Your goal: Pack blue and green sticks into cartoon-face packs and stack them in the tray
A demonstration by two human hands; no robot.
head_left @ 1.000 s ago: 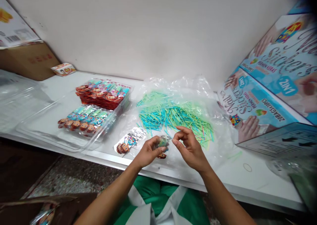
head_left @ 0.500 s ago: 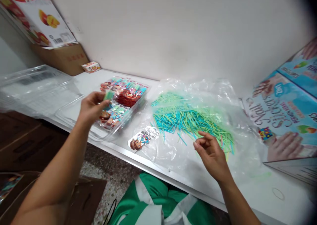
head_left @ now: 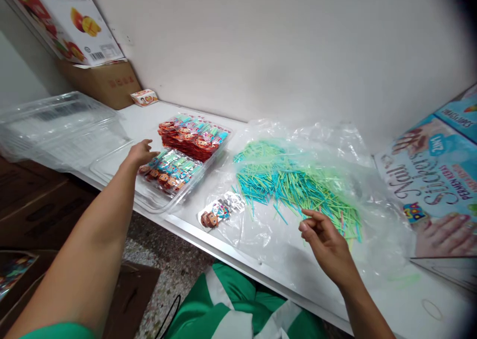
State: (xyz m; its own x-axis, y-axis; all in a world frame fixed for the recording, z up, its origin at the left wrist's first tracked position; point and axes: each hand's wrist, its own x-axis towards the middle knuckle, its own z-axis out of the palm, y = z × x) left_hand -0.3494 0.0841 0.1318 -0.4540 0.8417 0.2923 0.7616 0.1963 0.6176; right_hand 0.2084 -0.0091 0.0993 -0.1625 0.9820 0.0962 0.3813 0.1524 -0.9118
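Note:
My left hand [head_left: 141,152] is over the left part of a clear plastic tray [head_left: 182,197], its fingers apart and nothing in them. Flat packets with cartoon figures and blue-green sticks fill the tray in two groups: a red stack [head_left: 194,136] behind and a front row [head_left: 169,172] by my left hand. My right hand [head_left: 328,247] hovers with loosely bent, empty fingers at the near edge of a pile of thin green and blue plastic sticks [head_left: 294,180]. Between the tray and the pile, flat cartoon-printed packaging [head_left: 219,211] lies on the table.
Clear plastic bagging [head_left: 331,135] spreads under and behind the sticks. Empty clear trays [head_left: 63,125] are stacked at the left. Large blue printed boxes [head_left: 428,180] stand at the right. A small box [head_left: 144,98] and cartons [head_left: 100,83] sit by the wall; a rubber band [head_left: 432,309] lies front right.
My left hand has let go of the green-topped packet, which now lies in the tray's front row. My right hand has barely moved. The view has shifted slightly.

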